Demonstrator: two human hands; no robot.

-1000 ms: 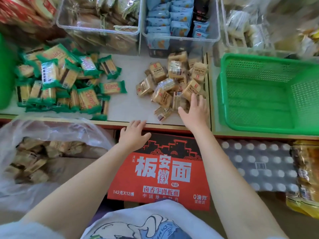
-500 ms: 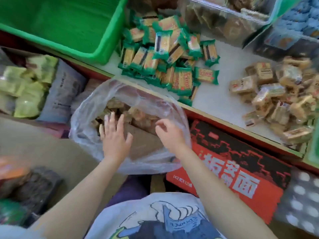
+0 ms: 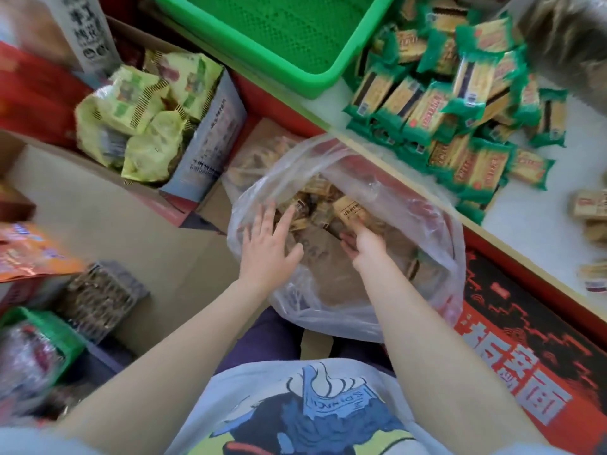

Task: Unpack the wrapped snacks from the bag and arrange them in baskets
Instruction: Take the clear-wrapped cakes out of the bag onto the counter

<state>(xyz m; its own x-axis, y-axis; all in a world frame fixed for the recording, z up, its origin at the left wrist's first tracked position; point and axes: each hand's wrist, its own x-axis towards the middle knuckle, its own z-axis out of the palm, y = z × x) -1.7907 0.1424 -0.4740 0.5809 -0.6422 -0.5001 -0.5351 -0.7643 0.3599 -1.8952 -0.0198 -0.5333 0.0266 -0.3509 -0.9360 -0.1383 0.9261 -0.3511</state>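
Mid-unpacking, the right hand [image 3: 364, 239] pinches a brown wrapped snack [image 3: 349, 208] inside the clear plastic bag [image 3: 437, 244], left hand [image 3: 267, 244] fingers spread; next likely lifting it toward the green basket [image 3: 315, 83].

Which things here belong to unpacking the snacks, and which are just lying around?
Job: clear plastic bag; brown wrapped snacks inside; green plastic basket; left hand; right hand.
Lying about: red printed carton; yellow-green packets; green-wrapped snack pile.
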